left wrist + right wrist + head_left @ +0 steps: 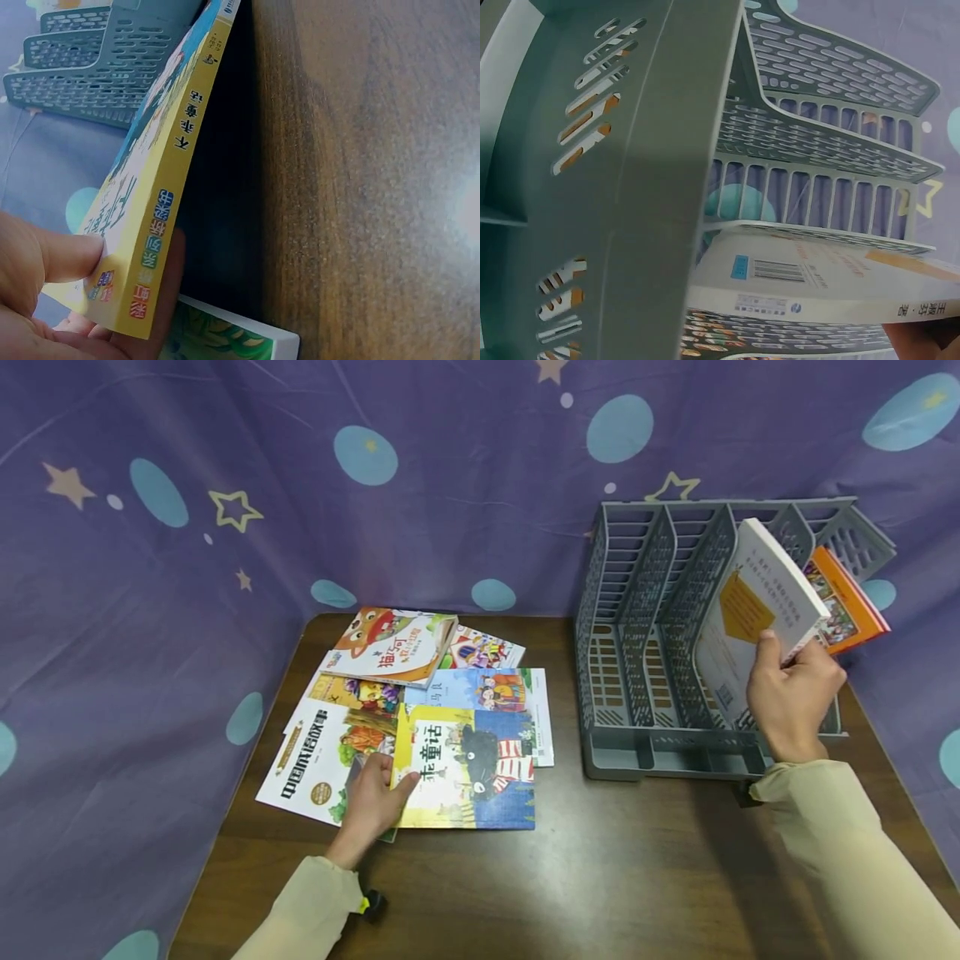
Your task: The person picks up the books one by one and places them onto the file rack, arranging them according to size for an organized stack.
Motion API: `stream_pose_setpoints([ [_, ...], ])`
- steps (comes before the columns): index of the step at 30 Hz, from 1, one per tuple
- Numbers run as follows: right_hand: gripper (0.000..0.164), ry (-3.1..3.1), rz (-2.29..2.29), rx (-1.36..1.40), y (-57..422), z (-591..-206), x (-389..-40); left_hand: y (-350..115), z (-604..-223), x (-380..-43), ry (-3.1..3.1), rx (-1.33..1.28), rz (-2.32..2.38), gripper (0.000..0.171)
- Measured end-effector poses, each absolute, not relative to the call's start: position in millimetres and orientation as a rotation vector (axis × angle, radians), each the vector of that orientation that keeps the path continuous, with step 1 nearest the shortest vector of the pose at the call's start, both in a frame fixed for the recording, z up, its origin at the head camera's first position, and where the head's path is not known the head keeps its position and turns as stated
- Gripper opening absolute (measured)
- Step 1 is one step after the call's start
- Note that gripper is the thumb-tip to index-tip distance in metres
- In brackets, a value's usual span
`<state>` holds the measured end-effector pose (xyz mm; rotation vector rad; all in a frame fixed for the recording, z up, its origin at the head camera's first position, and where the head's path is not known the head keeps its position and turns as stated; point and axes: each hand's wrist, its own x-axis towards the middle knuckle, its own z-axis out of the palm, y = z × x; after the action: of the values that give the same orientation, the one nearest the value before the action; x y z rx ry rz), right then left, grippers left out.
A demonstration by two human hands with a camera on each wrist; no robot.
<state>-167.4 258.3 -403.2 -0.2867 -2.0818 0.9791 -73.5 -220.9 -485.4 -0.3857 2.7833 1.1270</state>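
Note:
My left hand (pixel 372 800) pinches the left edge of a yellow and blue children's book (pixel 504 806), thumb on the cover and fingers beneath. In the left wrist view the yellow spine of this book (pixel 169 180) is tilted above the table. My right hand (pixel 798 697) grips a white book (pixel 750 602) with an orange patch by its near edge. That book stands leaning inside a slot of the grey file rack (pixel 615 739). The right wrist view shows the white book (pixel 840 281) between two dividers, with only a bit of my hand at the lower right.
An orange book (pixel 851 602) leans in the rack's rightmost part. Several picture books overlap on the left of the wooden table (pixel 600 877), among them a white one (pixel 300 777) and one with a fox-like face (pixel 397 647). A purple curtain (pixel 465 485) hangs behind.

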Motion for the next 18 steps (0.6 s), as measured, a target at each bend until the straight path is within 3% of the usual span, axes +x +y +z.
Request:
stream_pose_setpoints([
  [18,0.028,-2.021,1.053,-0.381,252.1,-434.0,-197.0,-220.5,-489.2,-72.8,2.66,-0.42,1.392,0.035],
])
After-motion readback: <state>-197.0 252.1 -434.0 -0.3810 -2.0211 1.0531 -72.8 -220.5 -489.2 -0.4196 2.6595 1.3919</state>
